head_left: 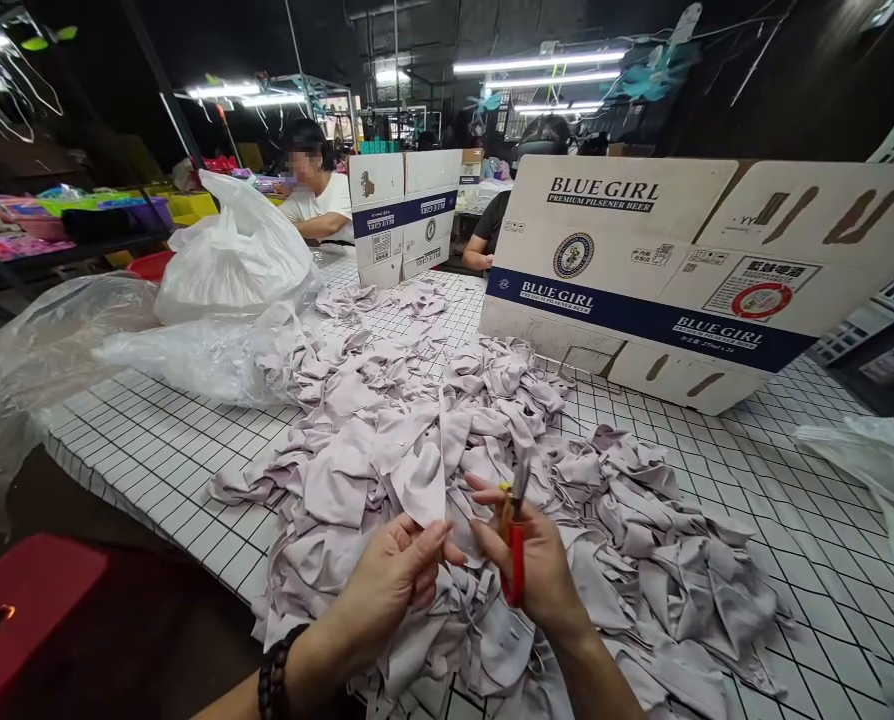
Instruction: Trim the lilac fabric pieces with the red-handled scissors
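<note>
My left hand (406,565) pinches the lower end of a pale mauve fabric piece (421,470), which stretches up and away over the heap. In my right hand (537,565) is a pair of small scissors (517,545) with red handles, blades pointing up and away from me. The right fingers are partly spread around the handles, close to the left fingertips. Under and around both hands lies a large heap of similar fabric pieces (342,490), many of them crumpled and overlapping. Whether the blades are apart is too blurred to tell.
The heap covers much of a white, black-gridded table (154,440). Cardboard beer cartons (627,250) stand upright across the far side. White plastic bags (229,250) lie at the left. A red stool (34,610) is at lower left. People (319,195) sit beyond the table.
</note>
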The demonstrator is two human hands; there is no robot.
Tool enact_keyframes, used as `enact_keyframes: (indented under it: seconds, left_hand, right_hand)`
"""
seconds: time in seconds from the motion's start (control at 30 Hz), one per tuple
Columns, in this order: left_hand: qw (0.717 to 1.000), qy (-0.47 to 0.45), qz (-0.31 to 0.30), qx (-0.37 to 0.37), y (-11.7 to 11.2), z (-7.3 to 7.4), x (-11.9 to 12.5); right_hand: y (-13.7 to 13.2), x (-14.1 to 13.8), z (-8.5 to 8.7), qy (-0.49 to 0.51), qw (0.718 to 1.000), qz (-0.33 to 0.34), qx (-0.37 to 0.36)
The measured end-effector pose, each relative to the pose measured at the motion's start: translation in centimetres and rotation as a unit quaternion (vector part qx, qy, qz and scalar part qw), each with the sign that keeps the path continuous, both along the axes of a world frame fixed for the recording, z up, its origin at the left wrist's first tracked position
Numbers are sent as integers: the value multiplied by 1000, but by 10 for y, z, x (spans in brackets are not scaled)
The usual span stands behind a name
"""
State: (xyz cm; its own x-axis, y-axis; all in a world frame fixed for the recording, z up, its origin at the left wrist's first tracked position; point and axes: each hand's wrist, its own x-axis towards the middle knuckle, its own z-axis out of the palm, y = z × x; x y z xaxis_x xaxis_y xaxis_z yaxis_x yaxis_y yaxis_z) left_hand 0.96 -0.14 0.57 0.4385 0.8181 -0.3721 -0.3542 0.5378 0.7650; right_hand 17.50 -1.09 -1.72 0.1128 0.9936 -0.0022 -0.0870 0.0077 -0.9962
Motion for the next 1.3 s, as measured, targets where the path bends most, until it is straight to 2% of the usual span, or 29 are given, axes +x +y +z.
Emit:
enact_keyframes:
  seconds: [0.1, 0.17, 0.37, 0.43, 0.57, 0.6, 0.63, 0.73, 0.8, 0.87, 0.93, 1.03, 1.1, 1.17, 1.3]
  left_hand:
    - [1000, 4, -3, 26, -3, 9, -3]
    - [998, 24, -5, 60, -3, 13, -7]
    - [977, 125, 22, 174, 6, 14, -22]
    - [955, 174, 40, 236, 10, 13, -25]
    - [871, 278, 151, 376, 15, 11, -24]
    - [863, 280, 161, 387, 16, 11, -22]
    - [871, 265, 154, 383, 17, 10, -21]
    - [936, 147, 83, 310, 21, 5, -15]
    - [956, 91, 62, 272, 24, 1, -12]
    - [958, 91, 71, 263, 27, 0, -11]
    - [954, 121, 77, 265, 29, 0, -11]
    - [943, 172, 57, 280, 29, 2, -11]
    - [931, 197, 41, 305, 29, 4, -10]
    - [918, 211, 30, 334, 28, 5, -9]
    - [900, 231, 12, 369, 27, 5, -11]
  right_hand:
    - [16, -13, 6, -11, 995, 87, 37]
    - [25, -22, 9, -22, 992, 116, 46]
    - [44, -34, 12, 7, 996, 83, 35]
    - [45, -35, 10, 17, 997, 72, 26]
    - [43, -42, 7, 25, 998, 65, 0]
    - [42, -44, 6, 25, 997, 67, -7]
    - [41, -45, 6, 26, 997, 69, -12]
    - [40, -43, 8, 25, 996, 85, -23]
    - [38, -34, 12, 15, 994, 104, -29]
    - [32, -19, 20, -41, 993, 107, -42]
    - [24, -3, 31, -158, 982, 88, -49]
    - [10, 14, 45, -361, 929, 77, -18]
    - [3, 16, 50, -445, 891, 88, 6]
    - [-1, 14, 50, -485, 870, 90, 9]
    - [-1, 8, 47, -504, 859, 84, 5]
